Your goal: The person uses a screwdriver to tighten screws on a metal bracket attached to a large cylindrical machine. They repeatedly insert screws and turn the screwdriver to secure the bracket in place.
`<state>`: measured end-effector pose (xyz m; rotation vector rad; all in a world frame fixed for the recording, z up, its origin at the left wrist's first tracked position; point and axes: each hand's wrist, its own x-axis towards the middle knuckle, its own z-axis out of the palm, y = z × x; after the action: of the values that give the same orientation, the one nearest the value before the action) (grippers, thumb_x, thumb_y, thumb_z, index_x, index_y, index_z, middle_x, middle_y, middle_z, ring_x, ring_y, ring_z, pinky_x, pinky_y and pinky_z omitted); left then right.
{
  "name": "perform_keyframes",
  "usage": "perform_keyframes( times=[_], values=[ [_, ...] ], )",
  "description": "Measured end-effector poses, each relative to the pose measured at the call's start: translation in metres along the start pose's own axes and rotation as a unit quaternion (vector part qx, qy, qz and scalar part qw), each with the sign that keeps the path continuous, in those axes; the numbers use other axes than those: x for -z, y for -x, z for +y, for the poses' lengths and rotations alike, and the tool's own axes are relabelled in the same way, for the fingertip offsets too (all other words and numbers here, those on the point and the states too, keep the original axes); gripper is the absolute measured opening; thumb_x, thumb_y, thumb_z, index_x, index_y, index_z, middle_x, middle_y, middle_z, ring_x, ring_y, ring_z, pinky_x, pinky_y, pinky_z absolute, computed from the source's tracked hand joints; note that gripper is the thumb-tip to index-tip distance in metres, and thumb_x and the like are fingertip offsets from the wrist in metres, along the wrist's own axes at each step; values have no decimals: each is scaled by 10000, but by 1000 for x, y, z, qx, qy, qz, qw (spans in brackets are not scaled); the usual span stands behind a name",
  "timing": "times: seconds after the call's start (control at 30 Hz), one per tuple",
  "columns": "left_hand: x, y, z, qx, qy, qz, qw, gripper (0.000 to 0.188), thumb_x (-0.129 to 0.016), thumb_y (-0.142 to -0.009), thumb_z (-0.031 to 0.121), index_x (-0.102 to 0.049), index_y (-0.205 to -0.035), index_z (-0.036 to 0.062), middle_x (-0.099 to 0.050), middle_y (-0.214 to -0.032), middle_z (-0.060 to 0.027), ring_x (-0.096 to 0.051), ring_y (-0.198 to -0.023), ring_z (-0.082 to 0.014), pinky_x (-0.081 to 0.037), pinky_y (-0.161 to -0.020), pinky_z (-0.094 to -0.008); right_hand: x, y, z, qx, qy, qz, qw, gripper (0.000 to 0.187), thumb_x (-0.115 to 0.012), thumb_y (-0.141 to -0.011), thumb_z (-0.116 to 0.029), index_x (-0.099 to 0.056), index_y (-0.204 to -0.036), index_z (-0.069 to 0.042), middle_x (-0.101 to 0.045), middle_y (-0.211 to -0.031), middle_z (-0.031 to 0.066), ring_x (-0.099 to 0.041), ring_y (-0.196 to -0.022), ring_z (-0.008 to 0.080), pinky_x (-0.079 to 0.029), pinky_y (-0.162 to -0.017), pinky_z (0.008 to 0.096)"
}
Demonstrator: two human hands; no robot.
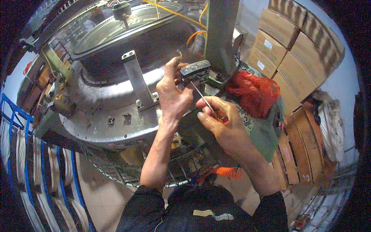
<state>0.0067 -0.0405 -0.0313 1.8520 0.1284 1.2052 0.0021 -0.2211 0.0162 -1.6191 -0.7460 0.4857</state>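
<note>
A dark, worn metal block (194, 69) with a curved top and slotted side is near the middle of the view. My left hand (172, 94) grips its left side, the thumb low and the fingers partly hidden behind it. Whether the block also rests on something beneath cannot be made out. Closed round a screwdriver (202, 96), my right hand (224, 118) is just below and to the right. The thin metal shaft points up and left, its tip at the block's slotted side. A bit of red handle shows within my palm.
A large round metal machine (96, 123) fills the left and middle, with an upright bracket (139, 79) on its rim. A thick column (221, 34) rises behind the block. Right of it lies a red plastic bag (253, 92); cardboard boxes (297, 58) are stacked beyond.
</note>
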Motion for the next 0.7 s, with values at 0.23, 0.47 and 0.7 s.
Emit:
perform_keyframes(
  times=[0.23, 0.47, 0.7],
  values=[
    [0, 1, -1, -8, 2, 5, 1000, 682, -798, -761, -47, -521, -1375, 65, -763, -1104, -137, -770, -987, -276, -612, -841, -381, 0, -3, 7, 34, -6, 4, 999, 208, -718, -929, -80, -657, -1117, -18, -541, -877, -33, -519, -795, 60, -469, -720, 251],
    [2, 2, 2, -35, -34, 3, 999, 710, -809, -761, -34, -518, -1400, 66, -759, -1107, -137, -769, -994, -272, -610, -856, -383, 8, -4, 4, 15, 52, -33, 998, 231, -708, -930, -40, -633, -1145, -1, -514, -897, -35, -506, -845, 72, -449, -781, 252],
    [9, 4, -1, -23, 17, -34, 999, 918, -892, -733, -6, -464, -1527, 163, -713, -1276, -133, -725, -1125, -253, -611, -929, -376, 9, 26, 11, 266, 351, 88, 894, 370, -663, -892, 5, -617, -1258, 43, -555, -856, 133, -567, -746, 228, -467, -694, 366]
  ],
)
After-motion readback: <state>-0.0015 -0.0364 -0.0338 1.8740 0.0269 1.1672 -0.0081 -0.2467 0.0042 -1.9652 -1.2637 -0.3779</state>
